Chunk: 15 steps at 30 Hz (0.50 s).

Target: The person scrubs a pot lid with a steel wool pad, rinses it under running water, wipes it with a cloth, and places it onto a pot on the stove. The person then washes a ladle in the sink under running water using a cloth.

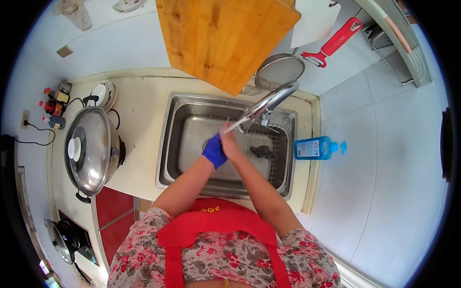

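My left hand (215, 152) wears a blue-purple glove and is over the steel sink (185, 144). Pressed close against it is my bare right hand (230, 145), in the stream of water (236, 125) running from the chrome faucet (271, 102). The two hands overlap, so the left fingers are mostly hidden. The right fingers are small and blurred, and whether anything lies between the hands cannot be made out. To their right, a dark wire scourer (263, 152) rests on a wire rack (273, 173) in the sink.
A blue pump bottle (313, 148) stands right of the sink. Wooden cutting boards (221, 38), a mesh strainer (280, 72) and a red peeler (338, 38) are behind it. At left are a large lidded pot (91, 149), plates (106, 93) and sauce bottles (54, 106).
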{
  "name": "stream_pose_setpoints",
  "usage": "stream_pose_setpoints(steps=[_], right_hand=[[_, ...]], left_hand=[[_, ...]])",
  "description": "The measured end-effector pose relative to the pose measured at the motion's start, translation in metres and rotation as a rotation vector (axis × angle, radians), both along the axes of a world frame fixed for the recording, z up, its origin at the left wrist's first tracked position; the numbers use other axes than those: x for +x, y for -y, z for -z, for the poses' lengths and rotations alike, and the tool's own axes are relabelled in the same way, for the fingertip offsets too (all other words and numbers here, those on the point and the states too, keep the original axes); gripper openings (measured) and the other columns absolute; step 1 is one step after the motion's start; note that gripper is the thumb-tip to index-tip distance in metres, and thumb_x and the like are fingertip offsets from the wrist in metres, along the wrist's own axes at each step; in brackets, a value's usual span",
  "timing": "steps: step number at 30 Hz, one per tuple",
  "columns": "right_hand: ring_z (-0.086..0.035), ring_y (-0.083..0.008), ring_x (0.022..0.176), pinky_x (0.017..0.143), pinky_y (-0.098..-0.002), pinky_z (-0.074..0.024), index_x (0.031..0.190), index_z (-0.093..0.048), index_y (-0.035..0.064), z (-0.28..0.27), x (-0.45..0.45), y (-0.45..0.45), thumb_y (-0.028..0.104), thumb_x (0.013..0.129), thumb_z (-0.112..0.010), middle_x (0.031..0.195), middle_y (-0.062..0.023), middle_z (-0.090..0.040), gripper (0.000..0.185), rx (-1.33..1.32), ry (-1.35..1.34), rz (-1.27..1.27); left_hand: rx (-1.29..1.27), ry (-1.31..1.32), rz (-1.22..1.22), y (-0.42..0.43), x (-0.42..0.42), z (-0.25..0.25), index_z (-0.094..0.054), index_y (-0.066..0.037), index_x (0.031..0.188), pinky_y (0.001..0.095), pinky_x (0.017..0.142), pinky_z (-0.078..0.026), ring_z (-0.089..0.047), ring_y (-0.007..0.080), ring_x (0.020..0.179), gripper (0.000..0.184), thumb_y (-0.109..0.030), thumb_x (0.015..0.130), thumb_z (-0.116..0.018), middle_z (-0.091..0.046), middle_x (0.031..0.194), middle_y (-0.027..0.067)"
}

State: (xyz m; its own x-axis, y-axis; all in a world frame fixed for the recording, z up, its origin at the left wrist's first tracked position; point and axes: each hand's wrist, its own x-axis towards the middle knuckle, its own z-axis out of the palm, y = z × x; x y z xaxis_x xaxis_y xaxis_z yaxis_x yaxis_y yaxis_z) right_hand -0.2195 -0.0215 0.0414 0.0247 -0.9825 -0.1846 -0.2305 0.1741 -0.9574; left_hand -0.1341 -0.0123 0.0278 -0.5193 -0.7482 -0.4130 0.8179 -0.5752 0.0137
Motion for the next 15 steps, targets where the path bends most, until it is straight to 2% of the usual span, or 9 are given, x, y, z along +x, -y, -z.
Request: stream_pose_setpoints(steps=[2, 3, 4, 6, 7, 9, 11, 14, 15], right_hand=[[-0.039, -0.0369, 0.114, 0.098, -0.0376, -0.0286, 0.128, -0.030, -0.0034, -0.001, 0.024, -0.024, 0.028, 0.088, -0.039, 0.126, -0.0261, -0.037, 0.051, -0.352, -0.370, -0.123], [-0.044, -0.0333, 0.110, 0.094, -0.0364, -0.0332, 0.126, -0.035, -0.0014, -0.008, 0.027, -0.033, 0.027, 0.090, -0.035, 0.124, -0.0229, -0.042, 0.046, -0.539, -0.329, -0.129], [-0.044, -0.0333, 0.110, 0.094, -0.0364, -0.0332, 0.126, -0.035, -0.0014, -0.007, 0.020, -0.036, 0.027, 0.090, -0.035, 0.124, -0.0229, -0.042, 0.046, -0.538, -0.332, -0.128], [-0.050, -0.0299, 0.107, 0.091, -0.0346, -0.0363, 0.120, -0.046, 0.0007, -0.001, -0.008, -0.040, 0.025, 0.090, -0.032, 0.117, -0.0191, -0.052, 0.041, 0.014, -0.033, -0.267], [-0.057, -0.0302, 0.094, 0.084, -0.0360, -0.0414, 0.105, -0.058, 0.0029, 0.001, -0.020, -0.038, 0.023, 0.089, -0.031, 0.097, -0.0155, -0.061, 0.037, -0.029, 0.043, -0.031], [-0.060, -0.0229, 0.083, 0.076, -0.0329, -0.0443, 0.091, -0.063, -0.0020, 0.012, -0.061, -0.029, 0.023, 0.087, -0.035, 0.087, -0.0139, -0.064, 0.038, -0.004, -0.305, 0.193], [-0.061, -0.0232, 0.076, 0.071, -0.0333, -0.0462, 0.088, -0.063, -0.0028, 0.062, -0.110, -0.008, 0.022, 0.087, -0.036, 0.081, -0.0131, -0.065, 0.037, -0.085, -0.499, 0.333], [-0.062, -0.0223, 0.070, 0.065, -0.0320, -0.0476, 0.085, -0.063, -0.0044, 0.045, -0.138, 0.021, 0.019, 0.086, -0.037, 0.078, -0.0141, -0.064, 0.035, -0.067, -0.353, 0.436], [-0.062, -0.0213, 0.067, 0.062, -0.0313, -0.0479, 0.084, -0.062, -0.0057, 0.036, -0.137, 0.028, 0.018, 0.086, -0.038, 0.076, -0.0145, -0.064, 0.034, 0.005, -0.200, 0.448]], left_hand=[[0.001, 0.127, 0.037, 0.015, 0.021, 0.014, -0.054, -0.010, 0.107, 0.0342, 0.091, -0.038, -0.050, 0.0229, 0.101, 0.028, -0.028, 0.090, -0.041, -0.056, 0.108, 0.0090], [0.004, 0.255, 0.073, 0.020, 0.030, 0.024, -0.052, -0.009, 0.109, 0.0351, 0.091, -0.038, -0.050, 0.0243, 0.101, 0.028, -0.027, 0.090, -0.042, -0.056, 0.108, 0.0093], [0.005, 0.252, 0.075, 0.020, 0.033, 0.027, -0.052, -0.009, 0.109, 0.0351, 0.091, -0.038, -0.050, 0.0243, 0.101, 0.028, -0.027, 0.090, -0.042, -0.056, 0.108, 0.0093], [0.157, 0.331, 0.179, 0.022, 0.036, 0.029, -0.050, -0.008, 0.109, 0.0376, 0.086, -0.041, -0.052, 0.0280, 0.094, 0.027, -0.026, 0.090, -0.042, -0.057, 0.101, 0.0111], [0.156, 0.329, 0.181, 0.022, 0.034, 0.029, -0.050, -0.008, 0.109, 0.0376, 0.086, -0.041, -0.052, 0.0280, 0.094, 0.027, -0.026, 0.090, -0.042, -0.057, 0.101, 0.0111], [0.093, 0.238, 0.140, 0.021, 0.027, 0.027, -0.050, -0.007, 0.102, 0.0385, 0.076, -0.044, -0.054, 0.0284, 0.085, 0.023, -0.025, 0.090, -0.042, -0.057, 0.091, 0.0134], [0.057, 0.191, 0.119, 0.022, 0.022, 0.020, -0.050, -0.007, 0.099, 0.0389, 0.072, -0.045, -0.055, 0.0286, 0.080, 0.022, -0.025, 0.090, -0.041, -0.057, 0.086, 0.0145], [0.015, 0.099, 0.152, 0.025, 0.022, -0.010, -0.050, -0.006, 0.101, 0.0411, 0.074, -0.045, -0.055, 0.0294, 0.084, 0.024, -0.025, 0.089, -0.041, -0.057, 0.090, 0.0156], [-0.002, 0.031, 0.157, 0.023, 0.023, -0.021, -0.050, -0.004, 0.104, 0.0411, 0.078, -0.044, -0.054, 0.0299, 0.087, 0.027, -0.025, 0.088, -0.040, -0.056, 0.095, 0.0158]])
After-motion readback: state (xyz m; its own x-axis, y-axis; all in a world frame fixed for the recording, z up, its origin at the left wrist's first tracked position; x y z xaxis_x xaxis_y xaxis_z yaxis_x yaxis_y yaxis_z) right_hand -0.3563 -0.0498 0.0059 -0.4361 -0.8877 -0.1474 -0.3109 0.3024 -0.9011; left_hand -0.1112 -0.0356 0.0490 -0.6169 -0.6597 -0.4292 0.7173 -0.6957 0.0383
